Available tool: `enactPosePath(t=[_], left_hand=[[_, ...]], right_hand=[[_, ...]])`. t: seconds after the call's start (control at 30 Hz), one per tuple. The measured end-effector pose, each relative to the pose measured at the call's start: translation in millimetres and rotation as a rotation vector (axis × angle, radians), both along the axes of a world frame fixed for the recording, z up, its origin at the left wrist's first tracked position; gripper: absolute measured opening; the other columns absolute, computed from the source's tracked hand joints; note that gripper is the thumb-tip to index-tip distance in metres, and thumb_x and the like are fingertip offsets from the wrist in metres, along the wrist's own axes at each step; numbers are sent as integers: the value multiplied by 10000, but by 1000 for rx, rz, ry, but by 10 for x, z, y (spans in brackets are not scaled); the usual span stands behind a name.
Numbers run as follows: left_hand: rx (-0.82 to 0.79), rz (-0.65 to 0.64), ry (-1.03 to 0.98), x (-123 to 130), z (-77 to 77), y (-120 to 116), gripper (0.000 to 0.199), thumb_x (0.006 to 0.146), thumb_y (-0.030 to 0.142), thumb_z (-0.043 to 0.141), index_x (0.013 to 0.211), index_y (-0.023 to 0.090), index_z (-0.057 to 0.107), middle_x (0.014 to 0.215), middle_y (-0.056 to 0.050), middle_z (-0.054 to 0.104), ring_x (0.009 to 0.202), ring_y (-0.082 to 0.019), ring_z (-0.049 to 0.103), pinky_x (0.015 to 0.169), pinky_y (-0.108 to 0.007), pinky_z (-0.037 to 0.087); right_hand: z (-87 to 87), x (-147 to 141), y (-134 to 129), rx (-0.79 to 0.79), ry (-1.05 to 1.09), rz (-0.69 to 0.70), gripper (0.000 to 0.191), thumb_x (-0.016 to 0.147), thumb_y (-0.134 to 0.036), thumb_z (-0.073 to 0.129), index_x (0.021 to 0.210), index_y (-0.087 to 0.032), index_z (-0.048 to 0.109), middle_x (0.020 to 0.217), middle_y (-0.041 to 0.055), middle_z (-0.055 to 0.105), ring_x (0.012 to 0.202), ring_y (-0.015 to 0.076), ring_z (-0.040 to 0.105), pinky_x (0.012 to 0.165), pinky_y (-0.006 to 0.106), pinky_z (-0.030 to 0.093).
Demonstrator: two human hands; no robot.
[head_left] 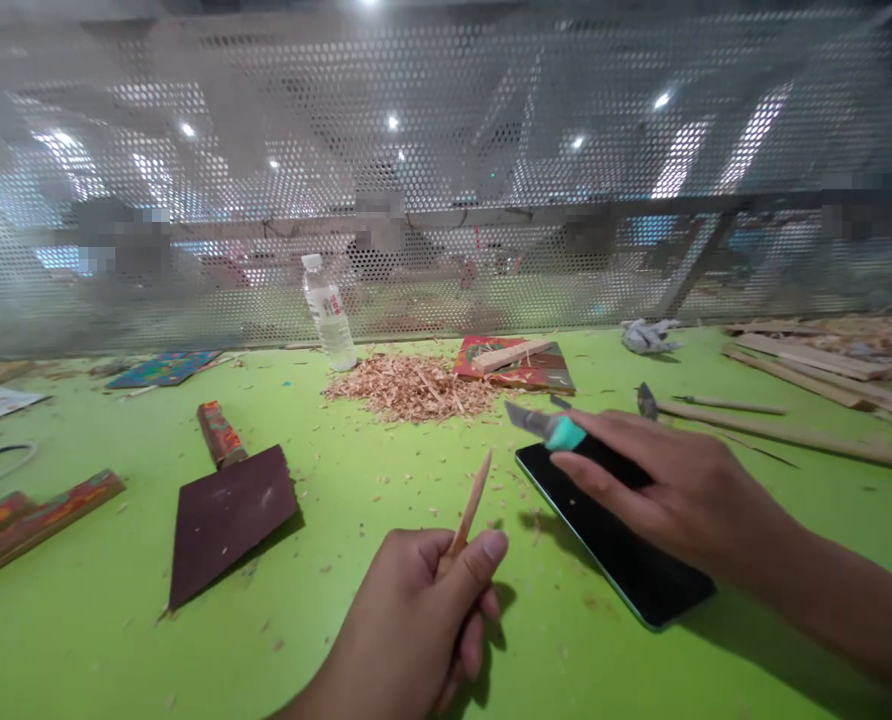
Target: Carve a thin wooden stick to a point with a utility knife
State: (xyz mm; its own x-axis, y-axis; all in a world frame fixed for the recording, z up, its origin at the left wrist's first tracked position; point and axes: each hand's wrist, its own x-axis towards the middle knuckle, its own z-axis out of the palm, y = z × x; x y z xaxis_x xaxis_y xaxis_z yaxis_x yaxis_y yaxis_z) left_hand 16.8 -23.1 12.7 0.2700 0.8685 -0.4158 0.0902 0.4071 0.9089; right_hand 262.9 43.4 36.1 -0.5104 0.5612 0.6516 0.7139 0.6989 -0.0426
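Note:
My left hand (435,620) is closed around a slim wooden stick (473,505), whose pointed tip juts upward and away from me. To its right, my right hand (656,480) grips a utility knife (564,433) with a teal part near its blade; the blade points left, apart from the stick. Most of the knife's handle is hidden by the fingers. Beneath the right hand lies a black-screened phone (611,540), flat on the green table (326,660).
Behind my hands are a pile of wood shavings (416,388), a water bottle (329,318) and a red board (558,372) bearing a wood strip. Sandpaper (232,525) lies left. A hammer (776,428) and wood strips (806,375) are right. A perforated metal screen (431,150) borders the back.

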Motion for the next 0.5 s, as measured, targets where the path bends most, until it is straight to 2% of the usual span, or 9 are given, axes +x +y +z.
enactPosePath(t=[0.1,0.2,0.3,0.4,0.5], left_hand=[[13,-2,-9,3,-13,6,590,862,768,619,661,214,592,356,85,440,277,-61,294,310,-193,191],[19,-2,-8,8,-14,11,580,861,756,623,663,212,591,357,81,446,275,-58,298,310,-188,189],[18,-1,-4,5,-4,15,565,863,741,629,662,214,587,363,81,453,278,-56,298,314,-188,194],[33,0,7,-5,2,12,559,882,723,619,653,215,585,360,79,453,278,-57,297,318,-191,198],[38,-9,13,-9,-5,-5,555,902,700,609,634,215,581,354,80,441,283,-58,305,323,-189,207]], right_hand=[[-52,-106,-82,-86,-52,149,347,1127,-418,448,1241,-157,647,1049,123,793,836,231,777,693,317,595],[-104,-200,-129,-121,-108,207,387,1137,-445,403,1222,-164,656,990,113,784,779,216,758,647,305,578],[-138,-254,-158,-132,-122,224,389,1135,-448,407,1189,-169,672,921,98,768,751,210,738,634,303,564],[-158,-251,-145,-122,-122,219,373,1129,-431,437,1221,-154,668,954,113,775,774,221,747,640,316,573],[-138,-156,-45,-94,-115,146,369,1126,-424,448,1243,-152,668,993,119,789,783,229,761,657,333,590]])
